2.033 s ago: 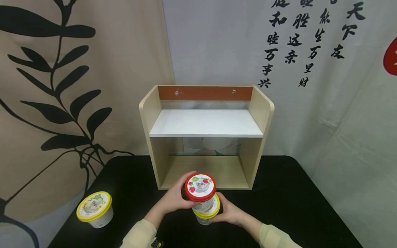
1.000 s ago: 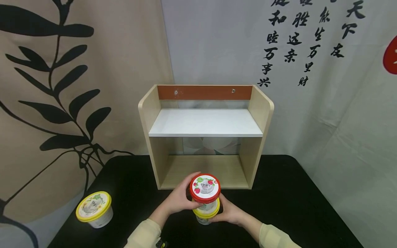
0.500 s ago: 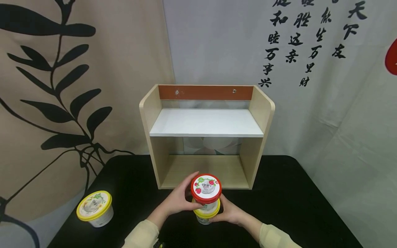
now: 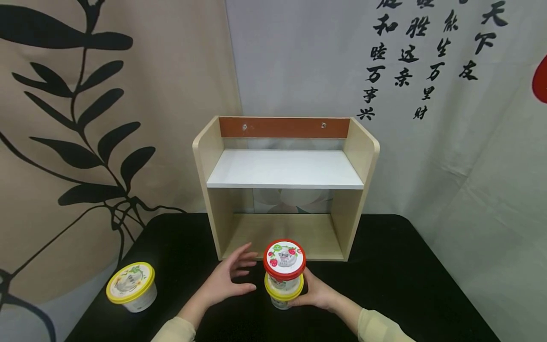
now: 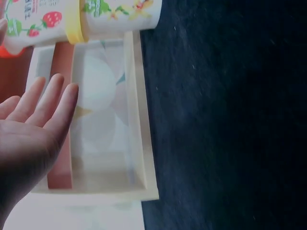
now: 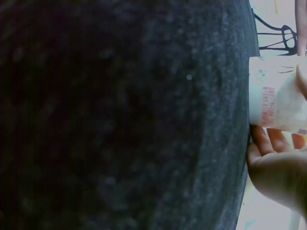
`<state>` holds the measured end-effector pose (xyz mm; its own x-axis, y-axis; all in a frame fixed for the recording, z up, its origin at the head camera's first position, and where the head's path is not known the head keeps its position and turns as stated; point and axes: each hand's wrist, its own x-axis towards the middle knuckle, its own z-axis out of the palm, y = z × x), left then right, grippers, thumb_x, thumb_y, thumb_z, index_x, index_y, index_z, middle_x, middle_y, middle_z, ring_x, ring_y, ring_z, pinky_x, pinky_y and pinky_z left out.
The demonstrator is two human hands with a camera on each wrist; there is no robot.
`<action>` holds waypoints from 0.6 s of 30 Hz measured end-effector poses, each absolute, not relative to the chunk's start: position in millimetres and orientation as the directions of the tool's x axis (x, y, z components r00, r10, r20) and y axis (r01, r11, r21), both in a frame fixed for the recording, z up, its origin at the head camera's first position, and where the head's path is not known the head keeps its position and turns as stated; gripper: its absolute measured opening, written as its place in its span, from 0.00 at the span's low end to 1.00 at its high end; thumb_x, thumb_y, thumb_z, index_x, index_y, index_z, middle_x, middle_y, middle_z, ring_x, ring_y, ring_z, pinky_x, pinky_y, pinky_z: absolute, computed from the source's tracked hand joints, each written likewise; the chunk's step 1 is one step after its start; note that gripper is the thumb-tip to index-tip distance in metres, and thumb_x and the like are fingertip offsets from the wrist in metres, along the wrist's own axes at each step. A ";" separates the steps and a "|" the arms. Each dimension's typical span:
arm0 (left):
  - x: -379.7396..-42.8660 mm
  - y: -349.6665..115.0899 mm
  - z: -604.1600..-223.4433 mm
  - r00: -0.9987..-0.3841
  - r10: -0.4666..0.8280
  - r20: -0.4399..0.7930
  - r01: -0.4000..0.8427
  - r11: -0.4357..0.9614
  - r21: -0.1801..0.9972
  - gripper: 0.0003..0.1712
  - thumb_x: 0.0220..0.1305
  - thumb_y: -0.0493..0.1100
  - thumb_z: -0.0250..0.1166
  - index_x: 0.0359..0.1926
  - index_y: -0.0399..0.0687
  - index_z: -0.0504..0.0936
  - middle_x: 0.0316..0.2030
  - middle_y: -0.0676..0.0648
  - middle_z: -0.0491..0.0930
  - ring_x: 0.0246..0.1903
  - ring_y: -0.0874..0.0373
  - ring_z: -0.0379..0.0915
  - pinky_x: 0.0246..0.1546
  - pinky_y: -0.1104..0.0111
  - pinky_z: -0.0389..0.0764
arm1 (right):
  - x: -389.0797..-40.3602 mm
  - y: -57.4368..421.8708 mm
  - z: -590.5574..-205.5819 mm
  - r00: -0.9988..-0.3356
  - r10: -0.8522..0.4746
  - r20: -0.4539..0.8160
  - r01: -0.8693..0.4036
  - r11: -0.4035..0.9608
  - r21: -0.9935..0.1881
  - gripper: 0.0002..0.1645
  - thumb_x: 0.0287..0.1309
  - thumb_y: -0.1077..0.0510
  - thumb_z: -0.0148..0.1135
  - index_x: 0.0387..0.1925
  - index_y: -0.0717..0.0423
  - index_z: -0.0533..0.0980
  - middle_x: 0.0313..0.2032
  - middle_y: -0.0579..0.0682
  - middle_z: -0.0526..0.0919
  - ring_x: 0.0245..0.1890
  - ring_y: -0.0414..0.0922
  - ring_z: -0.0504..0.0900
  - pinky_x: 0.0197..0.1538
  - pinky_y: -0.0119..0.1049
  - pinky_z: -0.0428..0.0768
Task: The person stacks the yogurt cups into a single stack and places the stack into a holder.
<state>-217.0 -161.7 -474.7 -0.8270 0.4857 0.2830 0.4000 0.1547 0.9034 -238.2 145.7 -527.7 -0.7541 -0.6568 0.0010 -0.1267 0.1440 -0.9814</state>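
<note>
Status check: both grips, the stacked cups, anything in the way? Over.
Left grip empty, touching neither stacked cup. Right grip holds lower yellow-lidded cup. Red-lidded cup sits on top. Nothing seen between left grip and the two.

High head and closer left wrist views share the shelf (image 4: 285, 169).

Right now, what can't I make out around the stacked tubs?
Head: lid face of the lower tub, mostly covered by the red-lidded tub.
Head: far fingertips of the right hand, hidden behind the tubs.
Left wrist: the red-lidded tub's top, cut off by the left edge.
Right wrist: the red-lidded tub, beyond the right edge; red print, blurred.
</note>
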 end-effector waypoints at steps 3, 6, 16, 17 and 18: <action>-215.4 -170.6 -477.1 -0.829 0.471 0.301 0.413 0.152 0.898 0.50 0.57 0.35 0.72 0.75 0.41 0.53 0.65 0.32 0.68 0.59 0.37 0.70 0.57 0.49 0.75 | -238.5 146.1 -527.6 -0.750 -0.662 0.006 -0.127 0.136 -0.983 0.55 0.54 0.62 0.73 0.74 0.54 0.47 0.67 0.56 0.65 0.68 0.58 0.63 0.68 0.65 0.57; -213.9 -178.7 -480.8 -0.832 0.454 0.319 0.426 0.154 0.892 0.49 0.58 0.35 0.71 0.75 0.41 0.55 0.63 0.33 0.70 0.58 0.37 0.72 0.55 0.52 0.77 | -238.6 146.4 -527.6 -0.748 -0.664 0.008 -0.127 0.130 -0.983 0.55 0.54 0.62 0.73 0.74 0.54 0.48 0.67 0.56 0.65 0.68 0.58 0.63 0.68 0.65 0.58; -206.8 -201.7 -487.4 -0.873 0.391 0.292 0.398 0.222 0.890 0.44 0.59 0.34 0.70 0.73 0.43 0.59 0.59 0.39 0.76 0.56 0.43 0.75 0.54 0.53 0.79 | -238.1 146.0 -527.8 -0.754 -0.656 0.003 -0.127 0.141 -0.982 0.55 0.53 0.62 0.74 0.73 0.54 0.49 0.67 0.56 0.65 0.68 0.59 0.63 0.67 0.66 0.58; -206.3 -204.2 -487.9 -0.877 0.385 0.287 0.392 0.230 0.891 0.44 0.59 0.35 0.70 0.73 0.44 0.60 0.59 0.39 0.77 0.56 0.44 0.76 0.54 0.54 0.79 | -238.2 146.0 -528.0 -0.754 -0.657 0.002 -0.127 0.143 -0.982 0.55 0.53 0.62 0.74 0.73 0.54 0.49 0.67 0.56 0.65 0.68 0.59 0.63 0.67 0.66 0.58; -205.7 -206.8 -488.5 -0.881 0.378 0.283 0.389 0.239 0.890 0.44 0.59 0.35 0.70 0.73 0.44 0.60 0.58 0.40 0.77 0.55 0.45 0.76 0.54 0.55 0.79 | -238.3 145.9 -528.2 -0.754 -0.657 0.001 -0.127 0.144 -0.981 0.55 0.53 0.62 0.74 0.73 0.54 0.49 0.67 0.56 0.65 0.68 0.59 0.63 0.67 0.65 0.58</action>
<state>-205.7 -206.8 -488.5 -0.8813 0.3781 0.2834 0.3886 0.2388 0.8899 -238.3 145.9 -528.2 -0.7541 -0.6568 0.0015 -0.1273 0.1439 -0.9814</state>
